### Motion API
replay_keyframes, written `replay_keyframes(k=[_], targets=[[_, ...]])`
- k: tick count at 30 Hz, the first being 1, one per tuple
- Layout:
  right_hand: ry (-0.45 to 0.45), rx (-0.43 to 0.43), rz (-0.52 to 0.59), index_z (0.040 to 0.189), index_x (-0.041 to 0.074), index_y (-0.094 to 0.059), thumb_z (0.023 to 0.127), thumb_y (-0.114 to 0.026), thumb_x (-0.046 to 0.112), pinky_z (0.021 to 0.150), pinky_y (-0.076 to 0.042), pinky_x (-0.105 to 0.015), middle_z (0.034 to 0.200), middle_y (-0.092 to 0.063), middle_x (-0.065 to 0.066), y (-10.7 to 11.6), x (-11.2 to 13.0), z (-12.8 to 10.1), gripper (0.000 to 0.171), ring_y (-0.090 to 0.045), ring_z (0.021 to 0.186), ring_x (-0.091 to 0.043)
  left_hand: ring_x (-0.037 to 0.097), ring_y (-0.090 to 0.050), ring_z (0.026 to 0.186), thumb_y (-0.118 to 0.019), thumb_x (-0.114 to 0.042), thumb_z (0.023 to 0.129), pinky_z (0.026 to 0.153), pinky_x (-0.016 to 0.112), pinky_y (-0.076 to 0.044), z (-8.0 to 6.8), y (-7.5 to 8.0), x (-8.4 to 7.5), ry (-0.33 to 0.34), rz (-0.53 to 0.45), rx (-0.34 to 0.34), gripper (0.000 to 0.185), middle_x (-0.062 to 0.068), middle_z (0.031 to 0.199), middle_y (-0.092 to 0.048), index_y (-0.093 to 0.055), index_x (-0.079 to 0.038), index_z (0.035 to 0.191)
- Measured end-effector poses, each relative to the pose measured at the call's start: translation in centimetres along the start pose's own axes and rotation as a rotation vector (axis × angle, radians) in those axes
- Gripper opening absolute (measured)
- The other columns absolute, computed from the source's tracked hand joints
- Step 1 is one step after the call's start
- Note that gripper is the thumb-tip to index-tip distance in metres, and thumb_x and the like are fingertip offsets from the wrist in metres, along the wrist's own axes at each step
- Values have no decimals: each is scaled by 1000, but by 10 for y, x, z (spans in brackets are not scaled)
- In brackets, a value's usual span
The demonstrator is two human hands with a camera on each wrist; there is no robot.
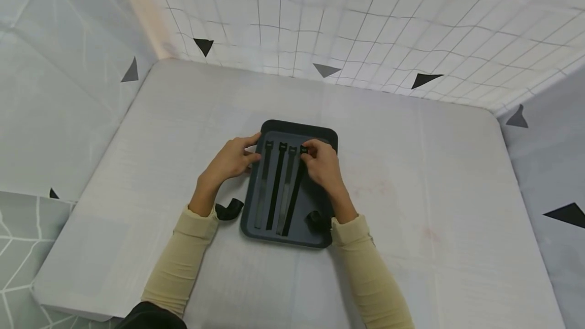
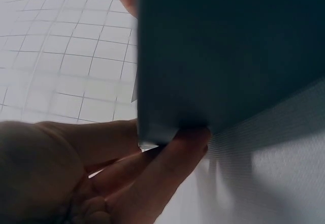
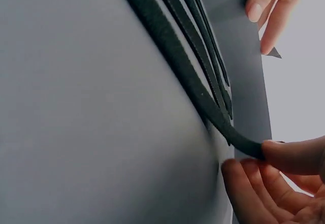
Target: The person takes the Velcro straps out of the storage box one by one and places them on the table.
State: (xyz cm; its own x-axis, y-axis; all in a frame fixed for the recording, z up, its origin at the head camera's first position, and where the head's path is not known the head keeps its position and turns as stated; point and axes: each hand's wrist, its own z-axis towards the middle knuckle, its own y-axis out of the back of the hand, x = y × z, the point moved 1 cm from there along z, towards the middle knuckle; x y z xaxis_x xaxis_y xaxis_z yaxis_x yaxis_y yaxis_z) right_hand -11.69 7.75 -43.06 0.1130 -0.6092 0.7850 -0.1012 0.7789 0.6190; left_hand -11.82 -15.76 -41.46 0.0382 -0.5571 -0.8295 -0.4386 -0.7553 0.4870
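Four black hook-and-loop straps (image 1: 279, 187) are laid side by side in one dark tray (image 1: 325, 133), with one rolled strap (image 1: 315, 220) at its near right. The rightmost strap's far end (image 1: 303, 151) is pinched by the right hand (image 1: 323, 165). The tray's left edge is gripped by the left hand (image 1: 230, 160). One curled strap (image 1: 228, 209) lies on the table (image 1: 434, 192)

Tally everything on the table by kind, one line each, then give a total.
Flat black straps laid out in the tray: 4
Rolled black straps, one in the tray and one on the table: 2
Dark tray: 1
Total: 7
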Motion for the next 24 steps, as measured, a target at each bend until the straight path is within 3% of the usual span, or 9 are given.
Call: replay_keyframes(k=[9,24], targets=[[-51,25,257,123,-10,-62,97,-59,-3,61,-59,-33,97,-56,-19,2,3,-6,27,-66,79,-32,35,-65,108,-58,-6,100,71,34,-59,-1,0,-4,-9,17,-1,64,22,151,-38,-26,-6,156],[-78,55,444,128,-11,-58,96,-60,-7,61,-60,-37,101,-50,-18,17,9,-12,33,-62,82,-32,34,-67,104,-59,-7,100,71,34,-59,1,0,-2,14,33,4,65,21,152,-36,-25,-8,157]])
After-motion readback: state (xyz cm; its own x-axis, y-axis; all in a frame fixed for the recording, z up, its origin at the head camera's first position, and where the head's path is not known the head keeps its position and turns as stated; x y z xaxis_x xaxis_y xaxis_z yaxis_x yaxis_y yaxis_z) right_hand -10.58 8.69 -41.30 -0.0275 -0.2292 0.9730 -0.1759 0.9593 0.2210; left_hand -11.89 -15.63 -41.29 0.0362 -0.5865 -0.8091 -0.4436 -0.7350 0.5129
